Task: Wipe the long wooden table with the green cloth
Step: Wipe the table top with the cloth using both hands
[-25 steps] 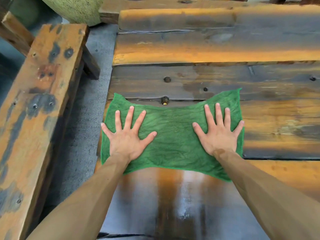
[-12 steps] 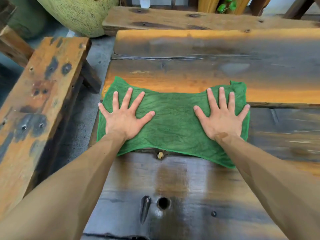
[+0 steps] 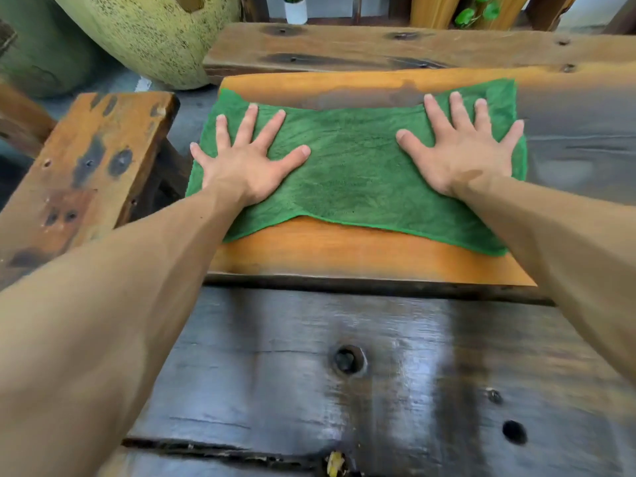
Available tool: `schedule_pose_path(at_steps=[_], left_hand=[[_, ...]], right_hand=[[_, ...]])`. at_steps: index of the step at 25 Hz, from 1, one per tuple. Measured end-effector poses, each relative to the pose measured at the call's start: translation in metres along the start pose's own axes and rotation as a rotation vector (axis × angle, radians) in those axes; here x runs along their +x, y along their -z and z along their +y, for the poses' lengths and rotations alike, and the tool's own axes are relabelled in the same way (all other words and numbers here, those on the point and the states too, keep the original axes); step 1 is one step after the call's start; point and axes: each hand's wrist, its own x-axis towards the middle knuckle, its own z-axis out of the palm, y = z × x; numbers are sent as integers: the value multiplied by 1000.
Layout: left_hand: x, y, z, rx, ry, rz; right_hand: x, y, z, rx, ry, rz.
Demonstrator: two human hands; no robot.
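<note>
The green cloth (image 3: 358, 173) lies spread flat on the far plank of the long wooden table (image 3: 344, 339), near the table's left end. My left hand (image 3: 244, 160) presses flat on the cloth's left part with fingers spread. My right hand (image 3: 461, 149) presses flat on its right part, fingers spread too. Neither hand grips the cloth; both palms rest on top. The cloth's left edge hangs slightly over the table's end. The near planks look dark and glossy.
A wooden bench (image 3: 86, 173) stands to the left across a gap of grey floor. Another bench (image 3: 395, 46) runs along the far side. A large speckled yellow pot (image 3: 155, 32) and a small white plant pot (image 3: 296, 10) sit beyond.
Both hands have pushed the cloth away from me, from the near planks across to the far plank. The wiped planks behind it look wet.
</note>
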Motion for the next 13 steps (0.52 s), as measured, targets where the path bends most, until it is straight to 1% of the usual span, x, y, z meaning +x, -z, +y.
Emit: schedule_pose_path(at_steps=[2,7,11,13], left_hand=[[43,9,7,-33,-1,18],[111,27,29,-17,4,63],[143,34,43,20,48,108],[145,31,46,32,28,147]], right_hand=[[46,8,-3,10,-1,-12],[114,18,-5,2,-28,4],[145,23,-1,8,-61,70],[144,23,1,17,-56,81]])
